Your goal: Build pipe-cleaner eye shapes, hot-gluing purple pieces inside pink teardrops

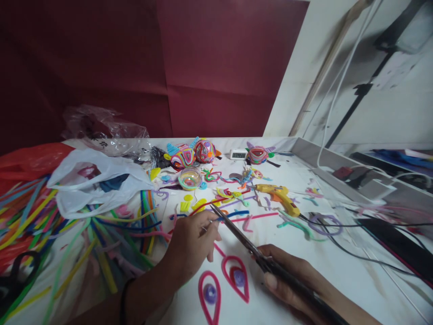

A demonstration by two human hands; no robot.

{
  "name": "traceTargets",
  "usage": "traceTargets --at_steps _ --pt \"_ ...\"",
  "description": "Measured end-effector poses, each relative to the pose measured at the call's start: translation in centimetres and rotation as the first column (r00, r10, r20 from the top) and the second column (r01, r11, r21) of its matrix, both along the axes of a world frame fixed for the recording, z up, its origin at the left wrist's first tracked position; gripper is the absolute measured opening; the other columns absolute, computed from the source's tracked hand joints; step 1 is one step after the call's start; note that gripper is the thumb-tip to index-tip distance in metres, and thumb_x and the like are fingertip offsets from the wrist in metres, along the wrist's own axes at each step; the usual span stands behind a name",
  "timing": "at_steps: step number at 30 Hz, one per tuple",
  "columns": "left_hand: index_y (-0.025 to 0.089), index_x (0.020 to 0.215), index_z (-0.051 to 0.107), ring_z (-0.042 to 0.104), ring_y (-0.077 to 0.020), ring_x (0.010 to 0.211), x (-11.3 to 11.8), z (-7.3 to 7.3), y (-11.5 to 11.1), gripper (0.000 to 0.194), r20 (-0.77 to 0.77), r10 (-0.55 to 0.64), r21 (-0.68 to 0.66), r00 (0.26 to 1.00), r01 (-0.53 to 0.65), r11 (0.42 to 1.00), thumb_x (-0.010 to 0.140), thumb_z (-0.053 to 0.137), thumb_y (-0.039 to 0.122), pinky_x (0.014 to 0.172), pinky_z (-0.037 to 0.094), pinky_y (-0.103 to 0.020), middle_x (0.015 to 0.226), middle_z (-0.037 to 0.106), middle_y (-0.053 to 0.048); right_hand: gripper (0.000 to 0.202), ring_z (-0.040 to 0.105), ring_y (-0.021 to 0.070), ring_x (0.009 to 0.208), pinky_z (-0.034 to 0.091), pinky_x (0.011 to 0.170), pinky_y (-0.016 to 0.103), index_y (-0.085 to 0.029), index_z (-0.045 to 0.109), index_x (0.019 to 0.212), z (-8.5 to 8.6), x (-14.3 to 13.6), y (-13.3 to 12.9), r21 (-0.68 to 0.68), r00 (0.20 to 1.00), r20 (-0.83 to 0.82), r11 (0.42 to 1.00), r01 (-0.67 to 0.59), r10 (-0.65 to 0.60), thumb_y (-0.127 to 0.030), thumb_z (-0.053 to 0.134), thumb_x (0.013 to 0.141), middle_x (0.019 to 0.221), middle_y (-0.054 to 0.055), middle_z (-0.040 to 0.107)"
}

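Note:
My right hand (287,275) is wrapped round a pair of long dark scissors (248,243), whose blades look closed and point up and left. The blade tips lie close to the fingers of my left hand (194,239). That hand has its fingers curled together near a blue stem and a red stem; what it pinches, if anything, is hidden. Below, on the white table (264,307), lie two pink teardrop loops, one at the left (200,289) and one at the right (246,280), each with a purple coil inside.
A yellow glue gun (287,203) with a black cable lies right of centre. Fuzzy stems (104,266) and a white bag (77,180) fill the left. Decorated balls (184,155) and a small clock (238,155) stand at the back.

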State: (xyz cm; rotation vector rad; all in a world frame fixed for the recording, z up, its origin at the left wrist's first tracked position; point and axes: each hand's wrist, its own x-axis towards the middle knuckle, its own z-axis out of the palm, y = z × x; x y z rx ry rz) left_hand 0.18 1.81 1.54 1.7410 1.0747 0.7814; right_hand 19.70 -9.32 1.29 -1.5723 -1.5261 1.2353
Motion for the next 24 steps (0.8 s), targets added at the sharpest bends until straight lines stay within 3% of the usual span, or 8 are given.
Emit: traceTargets --at_steps 8,15,19,21,24 --pt "0.017 0.083 0.061 0.050 -0.0074 0.032 0.0 0.0 0.0 0.018 0.012 -0.010 0.017 1.000 0.010 1.000 0.083 0.048 0.030 0.035 0.032 -0.018 0.061 0.066 0.002 0.057 0.034 0.0086 0.052 0.024 0.042 0.021 -0.023 0.054 0.100 0.3 -0.1 0.1 -0.009 0.999 0.043 1.000 -0.002 0.002 -0.076 0.050 0.077 0.061 -0.006 0.043" --pt "0.017 0.079 0.059 0.049 -0.0066 0.032 0.1 0.1 0.0 0.017 0.044 -0.026 -0.019 0.999 0.027 0.999 0.083 0.048 0.029 0.034 0.030 -0.017 0.059 0.064 0.003 0.065 0.038 0.0104 0.053 0.032 0.051 0.024 -0.022 0.060 0.097 0.1 -1.0 0.0 0.067 0.987 0.141 0.995 0.070 -0.079 -0.082 0.041 0.077 0.058 -0.006 0.041" --pt "0.017 0.079 0.059 0.049 -0.0065 0.032 0.0 0.0 -0.1 0.017 0.057 -0.018 -0.030 0.998 0.020 0.999 0.083 0.048 0.029 0.035 0.031 -0.017 0.059 0.063 0.003 0.056 0.042 0.0118 0.058 0.034 0.052 0.023 -0.022 0.061 0.085 0.1 -0.7 -0.1 0.063 0.982 0.143 0.991 0.117 -0.125 -0.074 0.042 0.082 0.064 -0.003 0.049" --pt "0.017 0.081 0.060 0.048 -0.0063 0.031 0.0 0.0 -0.1 0.017 0.069 -0.003 -0.029 0.998 0.005 1.000 0.083 0.049 0.030 0.035 0.030 -0.017 0.058 0.062 0.004 0.049 0.045 0.0123 0.059 0.035 0.051 0.022 -0.022 0.061 0.085 -0.1 0.0 -0.1 0.090 0.979 0.179 0.992 0.085 -0.100 -0.067 0.043 0.086 0.066 -0.002 0.054" --pt "0.016 0.086 0.062 0.046 -0.0056 0.031 0.0 0.1 0.0 0.021 0.055 0.012 0.003 0.998 -0.012 1.000 0.084 0.047 0.031 0.034 0.029 -0.018 0.062 0.064 0.002 0.039 0.049 0.0127 0.055 0.038 0.048 0.022 -0.022 0.062 0.091 -0.1 1.6 -0.2 0.140 0.956 0.293 0.988 -0.058 0.015 -0.057 0.046 0.089 0.065 -0.001 0.059"
